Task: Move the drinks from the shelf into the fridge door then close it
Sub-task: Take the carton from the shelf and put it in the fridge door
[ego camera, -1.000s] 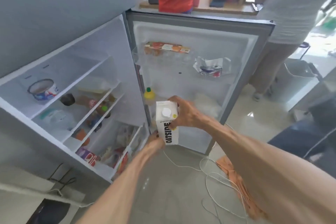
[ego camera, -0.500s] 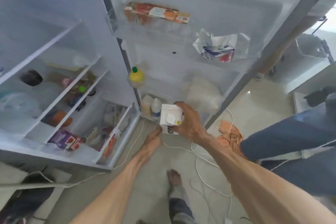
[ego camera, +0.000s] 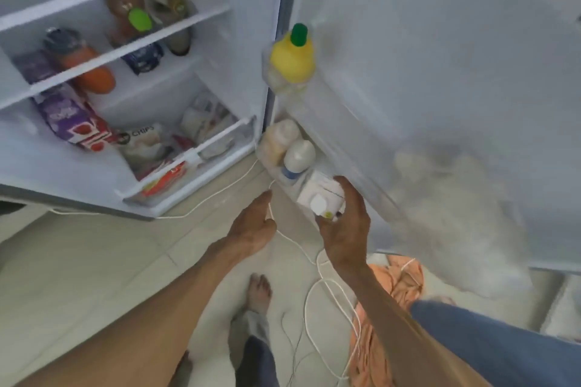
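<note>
Left hand [ego camera: 254,225] open and empty beside the door. Right hand [ego camera: 344,223] gripping white carton [ego camera: 320,196] over bottom door rack [ego camera: 276,174], just right of two bottles [ego camera: 298,155]. Best lowered upright, clear of them.

The white carton [ego camera: 320,198] now sits much lower than a second ago, down at the bottom bin of the fridge door [ego camera: 440,72], just beside the white bottle [ego camera: 298,157] there; earlier it was held up in front of the middle of the door. The right hand [ego camera: 344,226] has come down with it and still grips its top. The left hand [ego camera: 253,225], which was under the carton's base, is now off it, open and apart to the left.
</note>
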